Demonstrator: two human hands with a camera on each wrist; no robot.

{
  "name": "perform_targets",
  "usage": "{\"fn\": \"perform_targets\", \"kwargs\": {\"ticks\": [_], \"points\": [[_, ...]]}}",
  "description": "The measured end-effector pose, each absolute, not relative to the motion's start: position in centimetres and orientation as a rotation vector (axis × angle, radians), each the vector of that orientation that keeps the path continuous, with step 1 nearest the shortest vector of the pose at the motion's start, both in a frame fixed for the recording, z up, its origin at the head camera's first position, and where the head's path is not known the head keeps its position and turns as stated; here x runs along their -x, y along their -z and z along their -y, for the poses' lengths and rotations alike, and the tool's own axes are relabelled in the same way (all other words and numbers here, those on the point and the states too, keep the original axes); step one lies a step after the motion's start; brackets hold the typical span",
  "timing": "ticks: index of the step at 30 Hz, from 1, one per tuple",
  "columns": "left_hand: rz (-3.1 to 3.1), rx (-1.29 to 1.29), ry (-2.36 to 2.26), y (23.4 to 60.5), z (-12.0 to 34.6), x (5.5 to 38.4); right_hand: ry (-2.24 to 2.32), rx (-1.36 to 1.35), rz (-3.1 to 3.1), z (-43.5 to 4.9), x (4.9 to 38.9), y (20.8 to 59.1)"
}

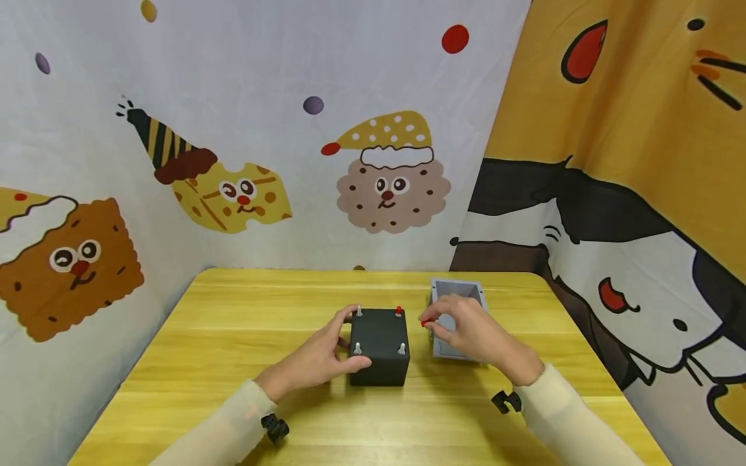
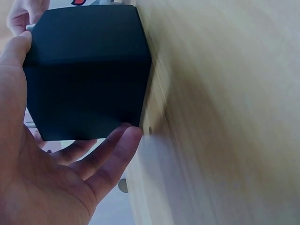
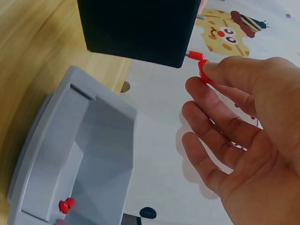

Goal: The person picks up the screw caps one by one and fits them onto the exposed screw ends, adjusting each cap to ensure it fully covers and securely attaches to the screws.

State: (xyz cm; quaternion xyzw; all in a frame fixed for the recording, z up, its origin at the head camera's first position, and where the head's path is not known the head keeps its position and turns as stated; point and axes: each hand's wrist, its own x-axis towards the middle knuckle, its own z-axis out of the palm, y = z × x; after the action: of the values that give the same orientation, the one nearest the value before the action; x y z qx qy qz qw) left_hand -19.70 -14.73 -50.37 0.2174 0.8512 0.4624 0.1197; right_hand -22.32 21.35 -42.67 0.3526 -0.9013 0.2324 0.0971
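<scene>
On the wooden table stands a black box (image 1: 379, 356) with small metal toggle levers (image 1: 402, 349) at its top corners. A red cap (image 1: 399, 310) covers the lever at the far right corner; the other levers are bare. My left hand (image 1: 317, 359) grips the box from its left side, thumb along the front top edge and fingers around the far side. Just right of the box, my right hand (image 1: 466, 327) pinches a small red cap (image 3: 203, 71) between thumb and index finger, the other fingers spread loosely.
Behind and under my right hand is an open grey bin (image 1: 457, 285), with a few red caps (image 3: 66, 205) lying inside it. The wooden table (image 1: 280, 291) ends at a printed cloth backdrop (image 1: 245, 77) at the back and sides.
</scene>
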Motion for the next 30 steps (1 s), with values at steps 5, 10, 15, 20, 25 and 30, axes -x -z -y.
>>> {"fn": "perform_targets", "kwargs": {"ticks": [5,10,15,20,25,30], "points": [[-2.496,-0.644,-1.335,50.3,14.7,19.8,-0.695,-1.078,2.644,-21.1,21.7,42.6],[-2.503,-0.644,-1.337,50.4,14.6,19.7,-0.708,-1.094,2.644,-20.8,21.3,42.2],[-2.509,-0.645,-1.336,50.4,14.6,19.7,-0.708,-1.108,2.606,-20.5,20.8,42.1],[-2.513,-0.642,-1.335,50.4,14.6,19.7,-0.707,-1.115,2.593,-20.3,20.3,41.7],[-2.517,-0.651,-1.338,50.3,14.7,19.8,-0.719,-1.115,2.589,-20.1,19.9,41.5],[-2.521,-0.653,-1.308,50.3,14.8,19.9,-0.711,-1.135,2.569,-20.1,19.5,41.5]]}}
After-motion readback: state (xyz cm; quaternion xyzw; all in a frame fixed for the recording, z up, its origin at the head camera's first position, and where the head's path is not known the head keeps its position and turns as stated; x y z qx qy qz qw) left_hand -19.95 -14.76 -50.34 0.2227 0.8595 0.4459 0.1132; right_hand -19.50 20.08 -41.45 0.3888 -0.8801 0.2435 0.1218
